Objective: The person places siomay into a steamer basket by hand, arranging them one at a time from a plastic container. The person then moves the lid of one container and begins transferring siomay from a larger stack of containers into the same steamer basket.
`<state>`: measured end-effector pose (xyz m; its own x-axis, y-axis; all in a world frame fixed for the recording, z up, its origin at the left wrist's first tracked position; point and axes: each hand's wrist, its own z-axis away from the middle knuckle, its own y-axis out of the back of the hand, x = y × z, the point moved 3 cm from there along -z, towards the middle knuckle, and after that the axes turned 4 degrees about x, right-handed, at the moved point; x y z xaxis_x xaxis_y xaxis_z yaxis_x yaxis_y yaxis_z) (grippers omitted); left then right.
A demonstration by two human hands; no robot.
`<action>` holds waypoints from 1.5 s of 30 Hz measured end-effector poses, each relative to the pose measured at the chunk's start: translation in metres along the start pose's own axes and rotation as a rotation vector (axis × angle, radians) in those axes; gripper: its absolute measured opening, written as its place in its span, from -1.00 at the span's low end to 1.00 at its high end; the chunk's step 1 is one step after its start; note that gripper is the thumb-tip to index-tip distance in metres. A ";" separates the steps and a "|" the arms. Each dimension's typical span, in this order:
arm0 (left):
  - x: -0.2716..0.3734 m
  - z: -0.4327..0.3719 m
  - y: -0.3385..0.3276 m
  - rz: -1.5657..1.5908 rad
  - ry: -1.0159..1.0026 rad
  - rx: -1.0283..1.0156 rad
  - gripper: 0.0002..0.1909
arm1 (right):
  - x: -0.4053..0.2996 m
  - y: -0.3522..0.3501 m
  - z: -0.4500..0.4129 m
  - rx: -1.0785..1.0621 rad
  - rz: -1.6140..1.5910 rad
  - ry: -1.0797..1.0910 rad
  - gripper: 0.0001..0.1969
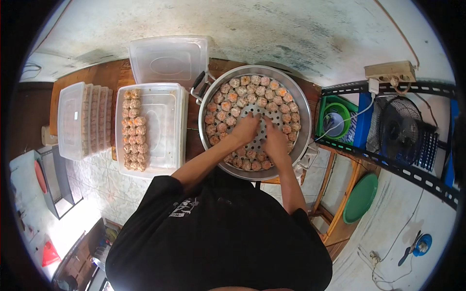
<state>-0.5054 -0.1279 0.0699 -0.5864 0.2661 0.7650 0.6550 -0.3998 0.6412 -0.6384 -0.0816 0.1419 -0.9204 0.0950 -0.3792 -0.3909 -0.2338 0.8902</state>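
Observation:
Both my hands are inside a round metal steamer pan (305, 123) with a perforated base. Rings of small dumplings (233, 96) line its floor around the bare holed centre. My left hand (248, 128) reaches over the centre, its fingertips pointing down at the holes; whether it holds something cannot be made out. My right hand (273, 136) is close beside it, fingers extended toward the centre, and its grip is also unclear. To the left of the pan, a clear plastic container (164, 138) carries rows of dumplings (134, 140) along its left side.
Stacked plastic containers (71, 122) filled with dumplings stand at the far left. A translucent lid (169, 60) leans on the wall behind the wooden table (122, 72). On the right, a metal shelf (386, 168) holds a green basket (336, 109) and a black fan (400, 127).

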 end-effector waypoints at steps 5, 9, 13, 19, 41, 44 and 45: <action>0.009 0.023 0.106 -0.048 0.079 0.197 -0.54 | -0.003 -0.052 -0.032 0.059 -0.153 -0.017 -0.45; -0.063 0.085 0.233 -0.180 0.296 0.561 -0.65 | -0.004 -0.036 -0.037 0.213 -0.172 0.103 -0.63; -0.180 0.160 0.264 -0.852 0.364 0.451 -0.67 | -0.003 0.015 -0.024 0.498 -0.084 0.177 -0.70; -0.181 0.166 0.270 -1.023 0.325 0.301 -0.71 | 0.040 -0.027 -0.026 -0.009 0.035 -0.153 -0.68; 0.001 0.010 0.011 -0.176 0.073 -0.059 -0.48 | 0.027 0.010 -0.006 0.098 -0.079 0.078 -0.29; 0.017 0.025 0.065 0.032 0.127 -0.058 -0.39 | 0.004 -0.016 0.001 -0.011 -0.101 0.028 -0.30; 0.012 0.033 0.085 0.003 0.087 0.058 -0.38 | -0.008 -0.024 -0.006 0.019 -0.141 0.056 -0.36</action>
<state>-0.4413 -0.1296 0.1354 -0.6218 0.1866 0.7607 0.6821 -0.3484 0.6430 -0.6213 -0.0821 0.1223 -0.8550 0.0713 -0.5138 -0.5167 -0.2037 0.8316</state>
